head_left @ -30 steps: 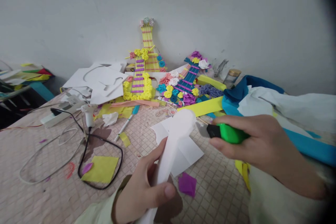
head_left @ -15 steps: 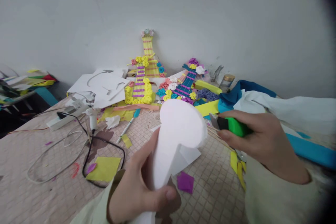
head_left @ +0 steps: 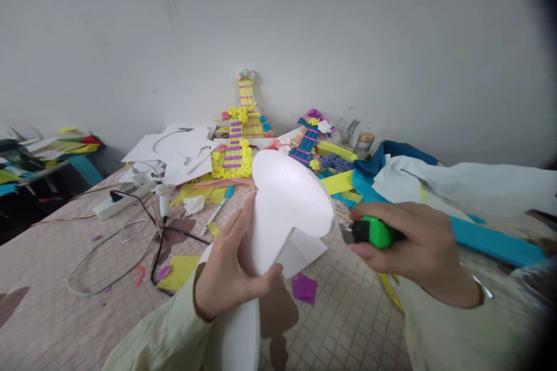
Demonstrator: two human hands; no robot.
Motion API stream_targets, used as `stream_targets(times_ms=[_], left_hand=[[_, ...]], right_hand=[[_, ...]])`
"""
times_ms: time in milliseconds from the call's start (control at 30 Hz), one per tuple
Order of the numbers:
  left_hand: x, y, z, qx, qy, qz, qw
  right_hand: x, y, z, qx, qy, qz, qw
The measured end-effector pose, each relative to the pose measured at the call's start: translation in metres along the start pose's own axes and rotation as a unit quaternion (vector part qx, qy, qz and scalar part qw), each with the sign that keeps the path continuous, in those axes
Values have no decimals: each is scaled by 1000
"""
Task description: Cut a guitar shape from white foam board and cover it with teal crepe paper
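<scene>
A thick white foam board piece (head_left: 289, 194) with a rounded, heart-like top is raised above the table, tilted toward me. My left hand (head_left: 235, 261) is closed around its narrower part, thumb in front and fingers at the left edge. In my right hand (head_left: 418, 246) is a green and black utility knife (head_left: 376, 233), its short grey blade pointing left. The blade is just right of the foam's lower right edge; a small space seems to lie between them. Behind the foam lies a folded white sheet (head_left: 302, 252), beside a purple paper scrap (head_left: 304, 288).
Decorated paper guitars (head_left: 232, 151) lean at the wall. Left are white cut-out sheets (head_left: 176, 148), a white glue gun (head_left: 164, 200), a power strip (head_left: 124, 198) and loose cables. A glass jar (head_left: 364, 144), blue paper (head_left: 496, 240) and white crepe paper (head_left: 470, 182) lie right.
The foam piece has tilted and turned slightly, showing more of its lower part. My right hand has moved a little down and left with the knife. The camera view has shifted.
</scene>
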State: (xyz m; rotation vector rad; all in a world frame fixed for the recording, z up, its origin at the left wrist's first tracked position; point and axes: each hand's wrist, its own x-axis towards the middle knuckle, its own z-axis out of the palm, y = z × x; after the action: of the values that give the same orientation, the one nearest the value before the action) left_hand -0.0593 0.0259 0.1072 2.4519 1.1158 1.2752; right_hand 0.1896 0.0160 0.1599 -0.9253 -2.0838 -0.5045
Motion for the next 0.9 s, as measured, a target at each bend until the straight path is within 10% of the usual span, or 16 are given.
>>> stream_targets(times_ms=[533,900], left_hand=[[-14,0,-11,23,-57,33,998],[-7,10,-4,43,-124,96,987]], right_hand=[[-20,2,-5,1,-23,79,997],[-24,-20,5,218,-42,15,975]])
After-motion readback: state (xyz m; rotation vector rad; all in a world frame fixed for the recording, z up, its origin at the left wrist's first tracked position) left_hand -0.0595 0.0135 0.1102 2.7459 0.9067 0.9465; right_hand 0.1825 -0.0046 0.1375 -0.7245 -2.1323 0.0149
